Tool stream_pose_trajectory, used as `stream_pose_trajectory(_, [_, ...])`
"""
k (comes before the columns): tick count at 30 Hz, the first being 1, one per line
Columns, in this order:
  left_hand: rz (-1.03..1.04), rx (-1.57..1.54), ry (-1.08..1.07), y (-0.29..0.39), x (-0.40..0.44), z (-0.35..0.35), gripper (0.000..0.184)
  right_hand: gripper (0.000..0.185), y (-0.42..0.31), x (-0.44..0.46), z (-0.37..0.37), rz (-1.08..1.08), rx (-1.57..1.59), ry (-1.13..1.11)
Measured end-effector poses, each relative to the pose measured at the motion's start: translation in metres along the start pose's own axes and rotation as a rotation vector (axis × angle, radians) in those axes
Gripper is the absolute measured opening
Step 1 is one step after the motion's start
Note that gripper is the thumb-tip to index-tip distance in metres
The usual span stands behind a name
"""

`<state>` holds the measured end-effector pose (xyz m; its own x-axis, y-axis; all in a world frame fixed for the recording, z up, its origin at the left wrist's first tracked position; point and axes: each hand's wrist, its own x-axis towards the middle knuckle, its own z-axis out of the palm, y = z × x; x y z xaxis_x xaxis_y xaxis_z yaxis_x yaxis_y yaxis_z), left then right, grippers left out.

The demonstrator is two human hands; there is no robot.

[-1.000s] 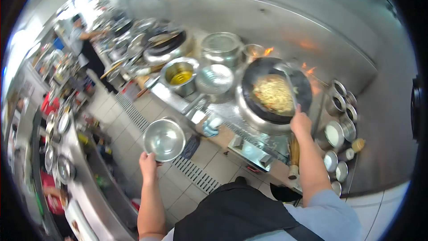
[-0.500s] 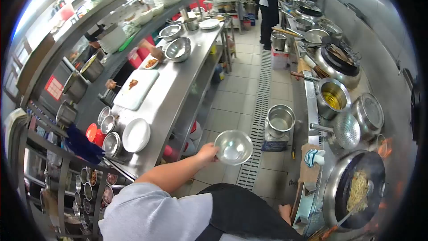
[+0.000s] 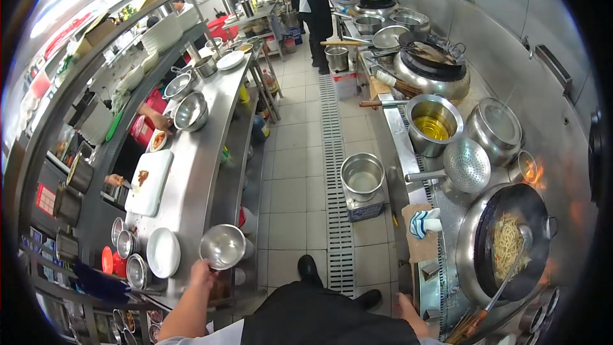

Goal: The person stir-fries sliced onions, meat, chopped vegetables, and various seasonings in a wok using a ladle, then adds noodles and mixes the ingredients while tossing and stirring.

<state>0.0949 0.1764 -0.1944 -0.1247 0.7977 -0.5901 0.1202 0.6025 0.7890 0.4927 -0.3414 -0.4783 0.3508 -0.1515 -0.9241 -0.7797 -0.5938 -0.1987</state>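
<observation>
My left hand [image 3: 202, 275] grips the rim of a shiny metal bowl [image 3: 222, 246], which looks empty, beside the edge of the steel counter [image 3: 195, 207]. My right hand [image 3: 406, 310] hangs low by the front of the stove; its fingers are too unclear to read. To its right, noodles [image 3: 509, 249] lie in a black wok [image 3: 488, 275], with a long-handled ladle [image 3: 506, 279] resting in them. Flames show around the wok. A white plate [image 3: 163, 252] sits on the counter left of the bowl.
Along the stove are a perforated strainer [image 3: 467, 165], a pot of yellow oil [image 3: 434, 124] and a folded striped cloth [image 3: 423, 223]. A metal pot [image 3: 362, 176] stands on the floor by the drain grate [image 3: 335, 172]. Another person's hand holds a knife near a cutting board [image 3: 150, 185]; co-workers stand farther back.
My view has turned toward the stove. My left hand has carried the metal bowl from over the aisle to beside the counter edge. More of the ladle now shows in the wok.
</observation>
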Motion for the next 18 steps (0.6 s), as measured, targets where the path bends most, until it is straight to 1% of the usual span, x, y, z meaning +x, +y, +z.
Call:
stream_pose_trajectory(1, [0.015,-0.043,-0.015,0.006,0.019,-0.004,0.012,0.068,-0.001,-0.003,0.003,-0.002,0.005,0.008])
stream_pose_trajectory(3, [0.038,-0.090,-0.037,0.029,0.061,-0.010,0.010,0.066,0.011,0.035,0.015,-0.132,-0.009,0.131])
stream_pose_trajectory(4, [0.042,-0.146,-0.043,0.043,0.077,-0.011,0.008,0.066,0.009,0.041,0.019,-0.133,-0.010,0.134])
stream_pose_trajectory(6, [0.047,-0.235,-0.032,0.068,0.108,-0.014,0.006,0.067,-0.018,0.048,0.033,-0.089,-0.431,0.101])
stream_pose_trajectory(8, [0.103,-0.367,0.050,0.091,0.146,-0.016,0.006,0.055,-0.046,0.039,0.066,-0.187,-0.842,0.115])
stream_pose_trajectory(9, [0.122,-0.416,0.087,0.101,0.165,-0.019,0.006,0.053,-0.056,0.045,0.081,-0.292,-1.021,0.095])
stream_pose_trajectory(10, [0.146,-0.505,0.111,0.109,0.183,-0.018,0.006,0.051,-0.061,0.061,0.097,-0.478,-1.172,0.015])
stream_pose_trajectory(11, [0.159,-0.552,0.128,0.114,0.190,-0.018,0.006,0.049,-0.059,0.078,0.114,-0.696,-1.322,-0.069])
stream_pose_trajectory(12, [0.172,-0.599,0.145,0.123,0.192,-0.014,0.006,0.049,-0.045,0.117,0.130,-0.934,-1.443,-0.145])
stream_pose_trajectory(13, [0.198,-0.701,0.188,0.125,0.195,-0.007,0.009,0.049,-0.029,0.152,0.147,-1.152,-1.528,-0.171])
stream_pose_trajectory(14, [0.223,-0.795,0.218,0.133,0.199,0.002,0.013,0.050,-0.057,0.103,0.154,-1.144,-1.446,-0.253])
stream_pose_trajectory(15, [0.177,-0.789,0.124,0.126,0.209,0.004,0.017,0.051,-0.085,0.054,0.161,-1.131,-1.363,-0.334])
stream_pose_trajectory(16, [0.118,-0.765,-0.018,0.116,0.212,0.009,0.021,0.053,-0.116,0.002,0.169,-1.113,-1.282,-0.414])
stream_pose_trajectory(18, [0.006,-0.649,-0.312,0.110,0.206,0.028,0.028,0.055,-0.137,0.011,0.196,-0.883,-1.200,-0.235])
